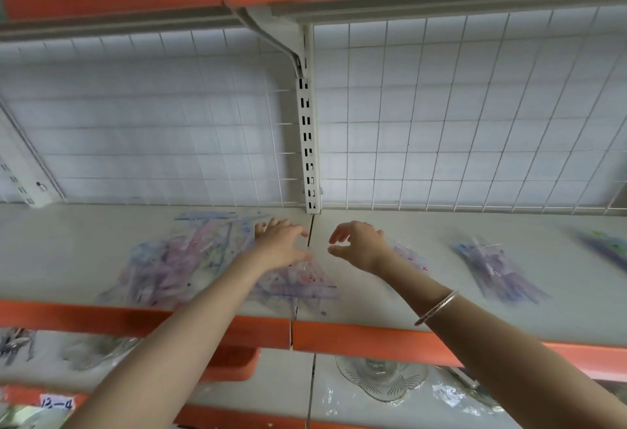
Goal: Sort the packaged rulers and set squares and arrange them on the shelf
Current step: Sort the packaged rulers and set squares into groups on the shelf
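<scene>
- Shelf [68, 252]: heap of packaged rulers [179, 259] left of its middle seam, smaller packets [492, 269] toward the right end.
- Left hand [283, 242] over the heap's right edge, right hand [359, 245] just past the seam; both loose-fingered, gripping nothing.
- Handwritten tag [56, 404], lower shelf edge: roughly "12-4", blurred.

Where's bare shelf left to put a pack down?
Bare: shelf left of the big mixed pile, and the gap between the right pile and the far-right pack. Crowded mid-shelf, around the left hand and right hand.
</scene>
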### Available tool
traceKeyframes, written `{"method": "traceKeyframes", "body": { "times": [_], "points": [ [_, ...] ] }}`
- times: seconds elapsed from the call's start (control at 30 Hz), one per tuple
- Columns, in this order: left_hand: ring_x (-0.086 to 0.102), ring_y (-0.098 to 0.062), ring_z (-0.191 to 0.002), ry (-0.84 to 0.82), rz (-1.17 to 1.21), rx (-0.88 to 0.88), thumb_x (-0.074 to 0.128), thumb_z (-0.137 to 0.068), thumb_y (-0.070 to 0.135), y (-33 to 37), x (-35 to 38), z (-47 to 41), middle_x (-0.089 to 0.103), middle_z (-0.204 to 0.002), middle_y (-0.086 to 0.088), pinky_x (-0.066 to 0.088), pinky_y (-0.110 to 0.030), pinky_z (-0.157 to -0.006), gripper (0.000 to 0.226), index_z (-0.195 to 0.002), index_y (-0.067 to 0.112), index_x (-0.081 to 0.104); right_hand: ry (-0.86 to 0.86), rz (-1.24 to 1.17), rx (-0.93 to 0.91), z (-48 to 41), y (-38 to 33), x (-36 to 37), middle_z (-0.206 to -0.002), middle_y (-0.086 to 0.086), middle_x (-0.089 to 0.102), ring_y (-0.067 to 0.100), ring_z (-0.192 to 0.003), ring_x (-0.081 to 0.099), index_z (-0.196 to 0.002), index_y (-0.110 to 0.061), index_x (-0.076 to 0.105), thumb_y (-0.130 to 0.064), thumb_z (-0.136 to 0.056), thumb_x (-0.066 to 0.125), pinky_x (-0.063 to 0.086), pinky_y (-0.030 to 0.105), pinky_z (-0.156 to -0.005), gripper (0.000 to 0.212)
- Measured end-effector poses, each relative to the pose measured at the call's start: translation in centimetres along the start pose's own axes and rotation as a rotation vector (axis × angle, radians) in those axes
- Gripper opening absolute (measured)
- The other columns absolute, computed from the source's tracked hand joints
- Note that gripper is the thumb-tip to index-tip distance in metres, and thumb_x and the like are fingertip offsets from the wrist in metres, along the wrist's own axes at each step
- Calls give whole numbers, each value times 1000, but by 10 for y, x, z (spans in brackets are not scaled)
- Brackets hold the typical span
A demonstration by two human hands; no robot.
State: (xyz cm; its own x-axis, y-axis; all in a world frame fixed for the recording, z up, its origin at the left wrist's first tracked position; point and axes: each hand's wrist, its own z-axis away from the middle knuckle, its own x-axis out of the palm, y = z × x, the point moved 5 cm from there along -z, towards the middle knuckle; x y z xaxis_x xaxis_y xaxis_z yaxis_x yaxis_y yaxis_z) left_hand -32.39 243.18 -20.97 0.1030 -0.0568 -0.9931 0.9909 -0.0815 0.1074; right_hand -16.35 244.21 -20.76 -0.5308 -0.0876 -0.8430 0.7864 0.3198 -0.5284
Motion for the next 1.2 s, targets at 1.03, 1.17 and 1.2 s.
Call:
{"method": "traceKeyframes", "body": {
  "times": [1.03,1.17,1.2],
  "points": [
    [47,-13,-124,-52,346,3,75,-80,33,-85,-6,36,52,-137,3,34,-21,-90,57,-132,21,54,-316,77,-225,-2,-57,29,-77,-8,60,5,-71,54,-77,-19,62,-6,-71,70,39,12,-61,16],
    [50,-5,-106,23,409,-7,68,-85,41,-88,-9,41,57,-130,2,35,-21,-85,54,-132,20,54,-328,-109,-111,-5,-52,25,-69,-10,64,-1,-59,56,-82,-12,71,1,-72,63,44,11,-59,19],
    [51,-6,-104,45,423,-12,67,-85,44,-90,-9,42,59,-128,2,37,-22,-85,53,-131,20,55,-337,-154,-66,-7,-50,24,-67,-8,65,3,-57,57,-84,-9,73,3,-72,61,47,14,-59,21]
  ]
}}
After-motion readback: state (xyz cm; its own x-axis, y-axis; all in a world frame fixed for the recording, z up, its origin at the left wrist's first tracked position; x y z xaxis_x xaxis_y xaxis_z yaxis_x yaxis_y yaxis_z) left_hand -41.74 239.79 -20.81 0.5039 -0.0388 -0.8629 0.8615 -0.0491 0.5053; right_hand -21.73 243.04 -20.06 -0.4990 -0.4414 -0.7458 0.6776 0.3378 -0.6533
